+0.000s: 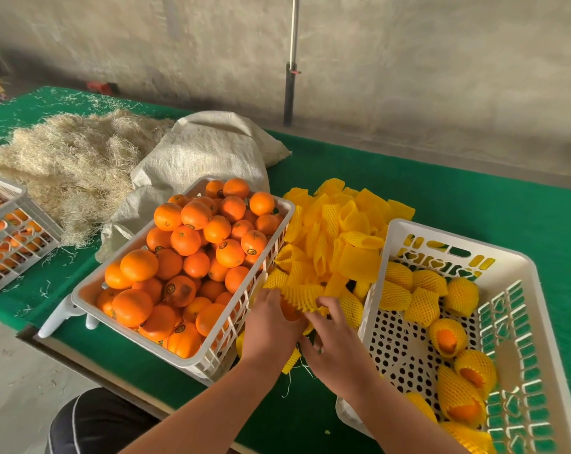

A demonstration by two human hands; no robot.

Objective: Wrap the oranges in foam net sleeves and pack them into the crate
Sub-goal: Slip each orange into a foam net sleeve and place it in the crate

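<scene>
A white basket [81,294] heaped with bare oranges [186,240] stands at centre left. To its right lies a pile of yellow foam net sleeves [340,234]. A white crate [513,270] at the right holds several sleeved oranges [448,335]. Between basket and crate, my left hand [267,326] grips an orange [289,311], mostly hidden by the fingers. A yellow sleeve [302,293] sits over the orange's far side. My right hand [335,342] has its fingers curled on the sleeve's near edge.
A green cloth [474,204] covers the table. A woven white sack [205,152] and a heap of pale straw [68,158] lie behind the basket. Another white basket of oranges [12,231] stands at the far left. A pole [290,77] leans against the back wall.
</scene>
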